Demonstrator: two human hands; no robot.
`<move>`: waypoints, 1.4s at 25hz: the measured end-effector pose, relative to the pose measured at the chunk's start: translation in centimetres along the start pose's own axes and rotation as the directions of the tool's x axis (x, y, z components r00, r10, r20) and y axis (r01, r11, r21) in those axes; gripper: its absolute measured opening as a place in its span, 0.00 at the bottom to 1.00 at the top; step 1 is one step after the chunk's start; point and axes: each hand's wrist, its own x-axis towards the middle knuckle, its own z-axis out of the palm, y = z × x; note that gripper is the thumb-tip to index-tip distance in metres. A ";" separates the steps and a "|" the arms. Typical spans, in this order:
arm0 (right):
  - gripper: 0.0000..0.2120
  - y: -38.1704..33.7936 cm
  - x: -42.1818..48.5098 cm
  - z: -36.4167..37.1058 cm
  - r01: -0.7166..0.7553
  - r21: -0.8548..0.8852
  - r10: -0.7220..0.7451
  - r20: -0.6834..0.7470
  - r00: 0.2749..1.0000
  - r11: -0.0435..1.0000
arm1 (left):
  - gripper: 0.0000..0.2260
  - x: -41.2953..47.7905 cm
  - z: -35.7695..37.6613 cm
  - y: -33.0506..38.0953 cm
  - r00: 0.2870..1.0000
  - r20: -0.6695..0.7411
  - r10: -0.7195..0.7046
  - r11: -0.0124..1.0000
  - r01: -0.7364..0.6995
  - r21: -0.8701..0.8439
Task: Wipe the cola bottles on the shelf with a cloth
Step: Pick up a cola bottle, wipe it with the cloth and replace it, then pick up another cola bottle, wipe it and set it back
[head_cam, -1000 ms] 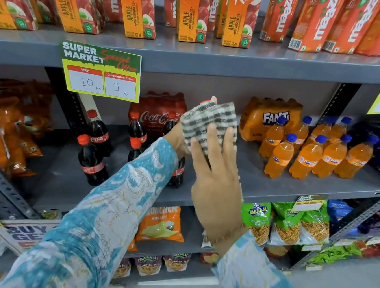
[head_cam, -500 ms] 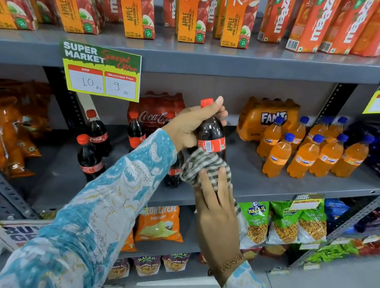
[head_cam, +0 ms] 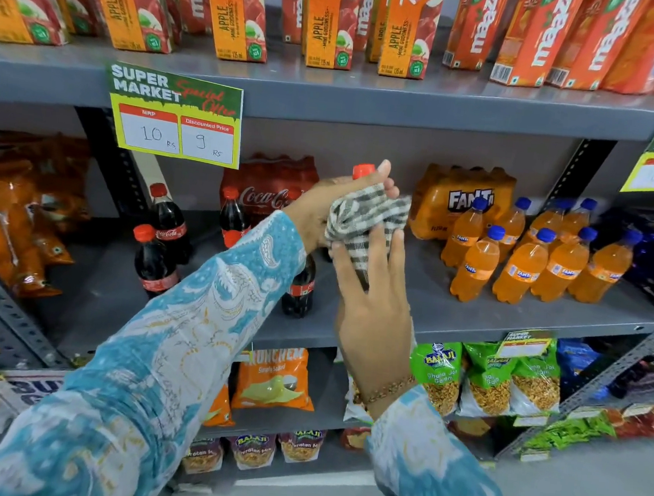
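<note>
Head view, the only one you have: your left hand (head_cam: 320, 211) is closed around the neck of 1 cola bottle (head_cam: 363, 171), lifted off the shelf (head_cam: 509, 315) and held in front of the shrink-wrapped Coca-Cola pack (head_cam: 267, 191). Only its red cap and a sliver of dark body below the cloth show; the rest is hidden. Your right hand (head_cam: 371, 311) has the checked cloth (head_cam: 363, 223) wrapped round the bottle body, fingers (head_cam: 396, 254) spread and pressing the fabric against it, so that hand is gripping cloth plus bottle.

Step in hand, as I read it: mid-wipe on this bottle, cloth sitting on the upper body just under the cap.

Other cola bottles on the shelf: 2 at left (head_cam: 169, 222) (head_cam: 154, 260), 1 behind your left sleeve (head_cam: 232, 216), 1 below your wrist (head_cam: 299, 289). At least 4 visible. Can't tell which are already wiped.

Next move, my call: run the cloth over the bottle's body while the left hand holds the neck steady or rotates it, then cover the base. Set it back upright in the gap near the bottle under your wrist. Keep clear of the Fanta bottles (head_cam: 514, 260) just to the right; they're packed tight and look easy to knock.
</note>
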 end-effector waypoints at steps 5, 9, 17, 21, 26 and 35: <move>0.22 1.2 -6.5 0.9 0.081 0.033 -0.083 0.079 0.993 0.996 | 0.09 0.8 0.4 0.0 0.989 -0.121 0.083 0.995 -0.076 0.061; 0.21 2.7 -9.7 2.0 -0.257 0.158 0.242 0.105 0.964 0.953 | 0.07 1.5 0.8 0.2 0.977 -0.172 0.126 0.991 -0.117 0.062; 0.16 3.6 -3.7 0.0 -0.430 0.465 0.546 -0.147 0.825 0.774 | 0.08 3.7 1.1 -3.4 0.963 -0.152 0.223 0.786 -0.085 0.613; 0.15 4.0 -2.0 0.5 -0.371 0.494 0.519 -0.202 0.831 0.786 | 0.08 5.1 0.1 -6.3 0.935 -0.297 0.194 0.792 0.030 0.610; 0.15 4.9 -2.1 1.0 -0.337 0.502 0.477 -0.180 0.860 0.797 | 0.07 5.5 -1.0 -9.1 0.880 -0.449 0.154 0.805 0.152 0.574; 0.15 4.8 -2.4 1.6 -0.357 0.534 0.503 -0.154 0.850 0.767 | 0.13 6.2 -3.1 -9.4 0.833 -0.532 0.152 0.852 0.163 0.498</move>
